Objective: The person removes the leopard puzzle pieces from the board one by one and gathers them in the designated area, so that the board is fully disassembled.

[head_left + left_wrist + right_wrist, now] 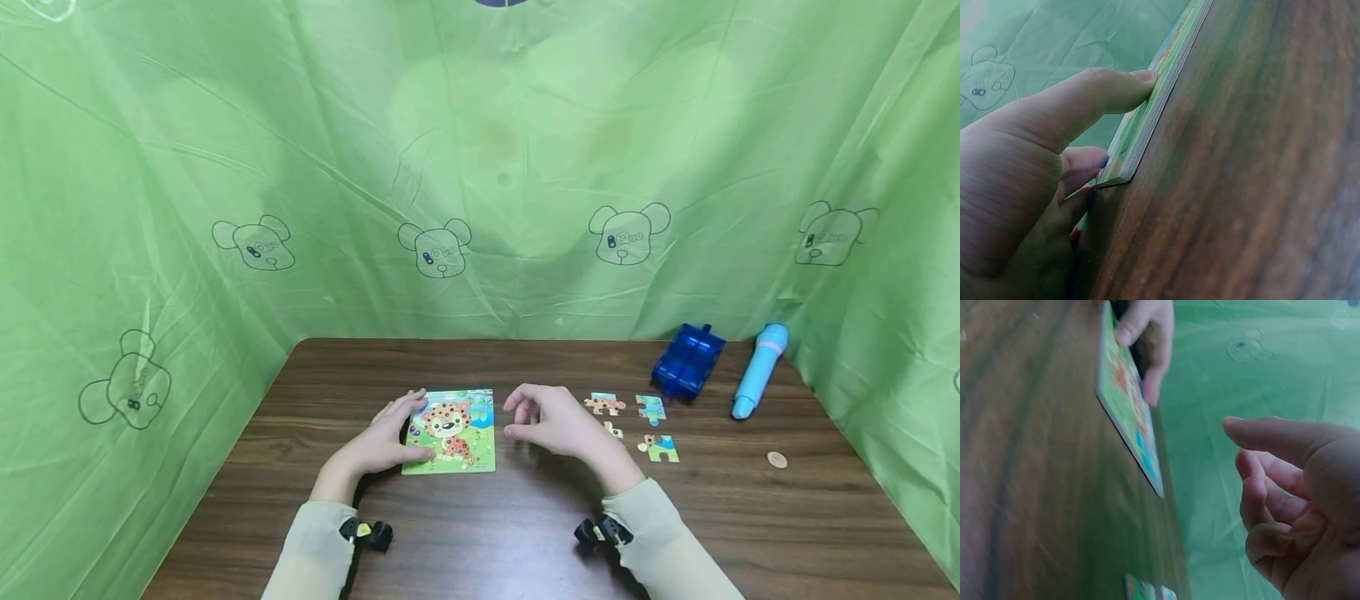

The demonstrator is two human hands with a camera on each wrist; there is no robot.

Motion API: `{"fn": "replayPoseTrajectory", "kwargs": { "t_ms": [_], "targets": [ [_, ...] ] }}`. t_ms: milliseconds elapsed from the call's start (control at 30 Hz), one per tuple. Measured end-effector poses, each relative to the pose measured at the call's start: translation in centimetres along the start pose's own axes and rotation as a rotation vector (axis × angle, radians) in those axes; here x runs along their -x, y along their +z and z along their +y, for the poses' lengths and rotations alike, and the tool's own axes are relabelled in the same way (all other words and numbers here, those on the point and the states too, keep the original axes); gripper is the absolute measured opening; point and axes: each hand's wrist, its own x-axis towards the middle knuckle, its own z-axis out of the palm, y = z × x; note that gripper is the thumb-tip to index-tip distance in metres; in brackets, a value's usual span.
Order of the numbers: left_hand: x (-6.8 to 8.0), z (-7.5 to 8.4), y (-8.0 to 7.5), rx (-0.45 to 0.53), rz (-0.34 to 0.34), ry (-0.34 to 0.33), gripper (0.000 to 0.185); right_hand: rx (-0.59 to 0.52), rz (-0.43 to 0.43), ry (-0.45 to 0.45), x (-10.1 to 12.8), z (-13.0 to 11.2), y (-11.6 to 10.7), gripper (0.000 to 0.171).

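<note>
A square puzzle board with a spotted leopard cub on a green ground lies on the table. My left hand rests at its left side. The thumb presses on the picture face close to the near edge, and the other fingers reach along the left edge to the far corner. Just right of the board hovers my right hand, its fingers loosely bent and nothing between them. In the right wrist view its thumb stands apart from the fingers. Right of this hand lie several loose jigsaw pieces.
At the back right stand a see-through blue compartment box and a light blue microphone-shaped toy. A small round pale disc lies near the right edge of the brown wooden table. Green cloth hangs around the table.
</note>
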Motion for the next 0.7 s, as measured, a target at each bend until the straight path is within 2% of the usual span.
{"fn": "replayPoseTrajectory", "kwargs": {
  "t_ms": [333,700],
  "targets": [
    [0.0,-0.1,0.0,-0.002,0.004,0.002,0.1,-0.005,0.001,-0.074,-0.7,-1.1,2.9,0.024],
    [0.0,-0.3,0.0,-0.022,0.02,0.019,0.1,0.013,-0.029,-0.076,-1.7,-2.1,5.6,0.028]
  ]
}}
